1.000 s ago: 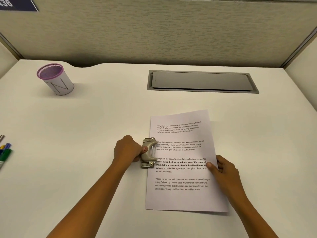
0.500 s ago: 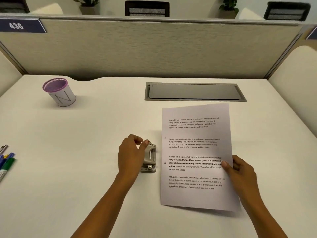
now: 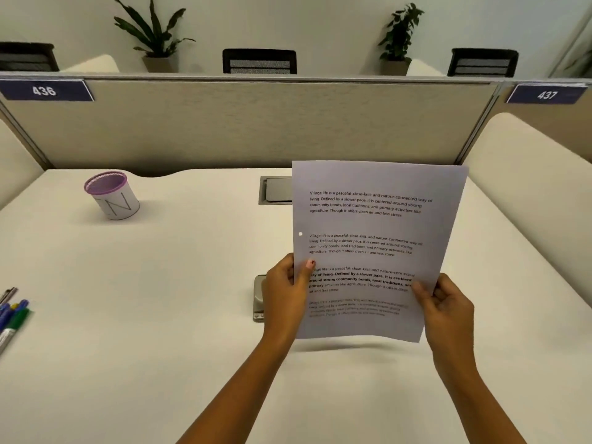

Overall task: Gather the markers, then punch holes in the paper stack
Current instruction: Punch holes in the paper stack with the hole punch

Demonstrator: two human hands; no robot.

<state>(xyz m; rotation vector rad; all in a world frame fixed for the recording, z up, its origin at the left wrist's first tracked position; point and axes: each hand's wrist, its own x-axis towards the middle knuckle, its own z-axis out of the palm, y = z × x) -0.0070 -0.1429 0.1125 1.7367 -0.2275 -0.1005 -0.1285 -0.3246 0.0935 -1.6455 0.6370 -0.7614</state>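
A printed paper stack (image 3: 371,225) is held upright above the desk, tilted toward me, with a punched hole showing near its left edge. My left hand (image 3: 285,290) pinches its left edge, thumb on the front. On the right edge, my right hand (image 3: 448,302) grips it. The grey hole punch (image 3: 258,299) lies on the desk just left of my left hand, partly hidden behind it. Several markers (image 3: 12,315), blue and green among them, lie at the desk's left edge.
A white cup with a purple rim (image 3: 112,195) stands at the back left of the white desk (image 3: 160,299). A grey cable hatch (image 3: 275,190) is set into the desk behind the paper. A beige divider panel (image 3: 256,123) closes off the back.
My left hand left the hole punch and took the paper's left edge. Both hands lifted the stack off the desk and raised it upright. The view tilted upward.
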